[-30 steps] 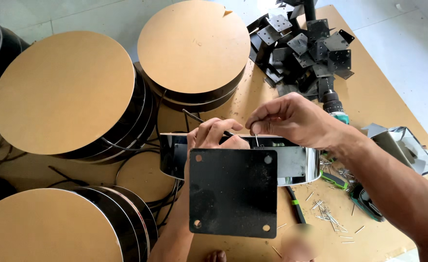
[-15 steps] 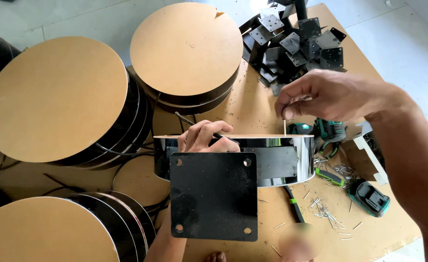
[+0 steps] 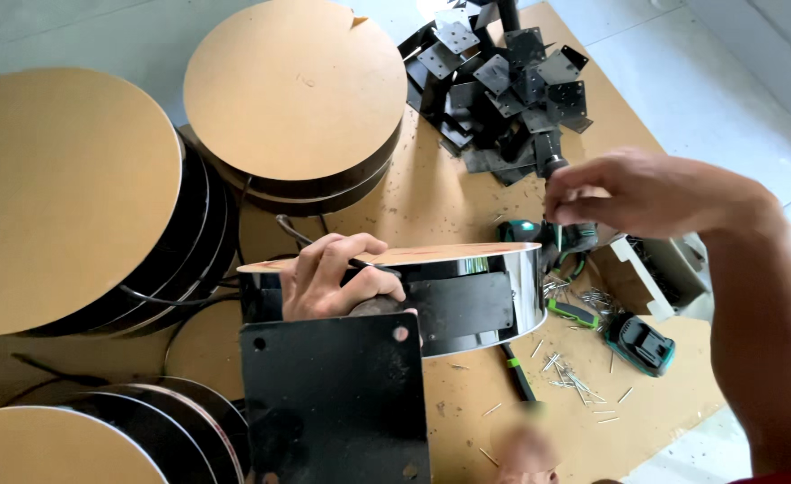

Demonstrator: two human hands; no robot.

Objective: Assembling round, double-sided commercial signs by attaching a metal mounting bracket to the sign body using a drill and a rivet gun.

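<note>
Head view, left hand [image 3: 337, 278] gripping glossy black drum [image 3: 467, 300] (tan-topped), right hand [image 3: 633, 193] pinched shut, contents unclear.

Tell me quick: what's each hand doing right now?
Left hand: closed on the rim of the round mirror-sided drum, behind the black square plate.
Right hand: fingers pinched; what they hold cannot be told.

Soft, even daylight, faint shadows, glare on the shiny drum rim [image 3: 528, 296], slight wide-angle bending at the edges.
</note>
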